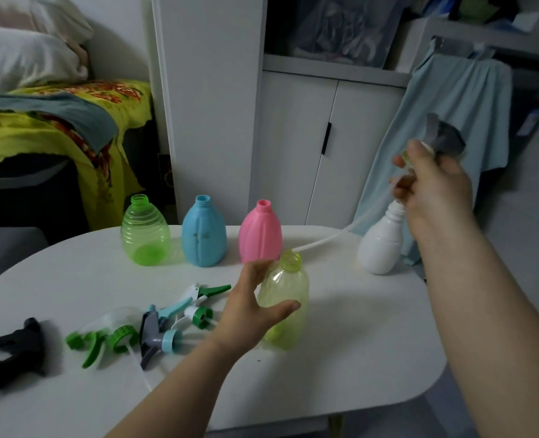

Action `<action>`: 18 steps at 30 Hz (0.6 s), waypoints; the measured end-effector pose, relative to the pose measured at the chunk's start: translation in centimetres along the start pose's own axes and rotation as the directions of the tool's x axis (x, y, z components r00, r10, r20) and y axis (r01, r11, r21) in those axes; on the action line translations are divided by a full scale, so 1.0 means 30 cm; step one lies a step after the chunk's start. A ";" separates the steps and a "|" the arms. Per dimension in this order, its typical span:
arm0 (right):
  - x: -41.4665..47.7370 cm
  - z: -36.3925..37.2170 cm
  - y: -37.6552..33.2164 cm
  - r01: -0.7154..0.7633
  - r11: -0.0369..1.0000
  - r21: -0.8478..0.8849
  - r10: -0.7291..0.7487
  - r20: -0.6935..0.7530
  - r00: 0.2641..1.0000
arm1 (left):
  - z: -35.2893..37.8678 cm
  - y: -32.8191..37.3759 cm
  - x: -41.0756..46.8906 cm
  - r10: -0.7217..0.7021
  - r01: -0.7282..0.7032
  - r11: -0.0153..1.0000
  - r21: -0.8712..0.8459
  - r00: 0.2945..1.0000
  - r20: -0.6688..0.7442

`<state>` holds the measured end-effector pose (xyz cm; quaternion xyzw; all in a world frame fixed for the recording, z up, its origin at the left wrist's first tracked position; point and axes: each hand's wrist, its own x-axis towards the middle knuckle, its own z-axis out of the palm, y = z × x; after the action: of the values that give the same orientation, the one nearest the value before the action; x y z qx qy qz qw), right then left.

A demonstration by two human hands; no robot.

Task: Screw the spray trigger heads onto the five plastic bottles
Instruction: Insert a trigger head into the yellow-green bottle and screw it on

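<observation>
Left hand [255, 311] grips yellow bottle [288, 314] standing on table [356, 343], right hand [435, 188] pinches grey spray head [443, 137] held high, tube [325, 240] tip near the neck. 0/5 capped: green bottle [145, 232], blue bottle [203, 232], pink bottle [261, 235], white bottle [382, 241] open, four heads [164, 338] loose on table

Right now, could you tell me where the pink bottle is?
In the head view, the pink bottle stands at the far edge of the table, right of the blue bottle and behind the yellow bottle.

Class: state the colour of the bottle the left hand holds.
The bottle is translucent yellow-green; head view.
</observation>
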<state>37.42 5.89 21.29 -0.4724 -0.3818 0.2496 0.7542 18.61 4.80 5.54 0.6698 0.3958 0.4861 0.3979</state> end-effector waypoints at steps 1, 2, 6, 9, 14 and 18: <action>-0.003 0.013 -0.005 0.021 0.999 -0.031 -0.020 0.013 1.000 | 0.000 0.000 -0.001 -0.002 0.002 1.000 -0.009 1.000 -0.007; -0.009 0.025 -0.009 0.045 0.997 -0.064 -0.043 0.029 0.999 | -0.001 -0.001 0.000 -0.008 0.007 1.000 -0.016 1.000 -0.006; -0.043 0.071 -0.007 0.138 0.982 -0.128 -0.124 0.108 0.986 | -0.011 0.001 0.004 -0.035 0.036 0.999 -0.032 0.999 0.029; -0.071 0.096 0.009 0.181 0.976 -0.122 -0.154 0.200 0.968 | -0.014 -0.001 0.005 -0.050 0.052 0.998 -0.037 0.998 0.037; -0.105 0.092 0.049 0.204 0.973 -0.107 -0.143 0.418 0.897 | -0.014 -0.004 0.005 -0.049 0.051 0.997 -0.050 0.998 0.039; -0.131 0.063 0.078 0.117 0.990 -0.084 -0.037 0.638 0.769 | -0.015 -0.006 0.005 -0.052 0.054 0.997 -0.047 0.998 0.037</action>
<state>33.55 4.98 18.34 -0.3884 -0.6471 0.3399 0.5611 18.18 5.08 5.53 0.6578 0.3946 0.4729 0.4335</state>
